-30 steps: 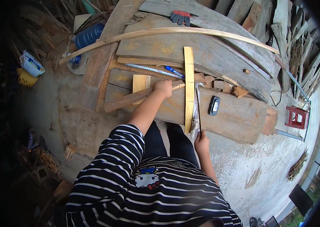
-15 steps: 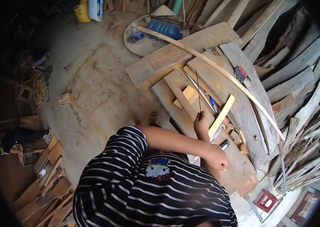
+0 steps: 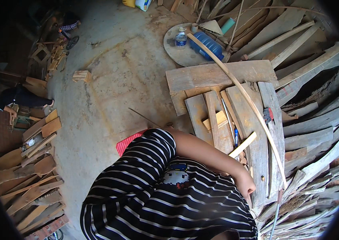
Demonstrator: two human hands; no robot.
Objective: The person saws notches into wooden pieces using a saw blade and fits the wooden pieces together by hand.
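Observation:
My left arm crosses in front of my striped shirt, and my left hand point(image 3: 244, 185) is closed beside the near edge of the planks; I cannot make out what its fingers hold. My right hand is out of sight. A thin dark rod point(image 3: 143, 117) sticks out to the upper left from behind my left upper arm; its other end is hidden. Beyond the left forearm, a pale yellow wood strip point(image 3: 243, 145) lies slanted on the weathered boards point(image 3: 246, 108). Near it are a blue pen point(image 3: 236, 138) and a light wood block point(image 3: 220, 119) under a narrow board point(image 3: 212, 114).
A long curved lath point(image 3: 246, 93) spans the boards, near a red-and-black glove point(image 3: 268, 115). Behind stands a round table point(image 3: 171, 54) with a blue water jug point(image 3: 206, 46) and clear bottle point(image 3: 181, 38). Rough planks point(image 3: 317, 114) pile rightward. At left, a person point(image 3: 23, 97) bends near stacked wood point(image 3: 37, 176).
The view has shifted, moving the boards rightward in the picture. The right hand, earlier visible holding the thin rod, has gone out of sight; the rod now points up-left. The left hand stays closed.

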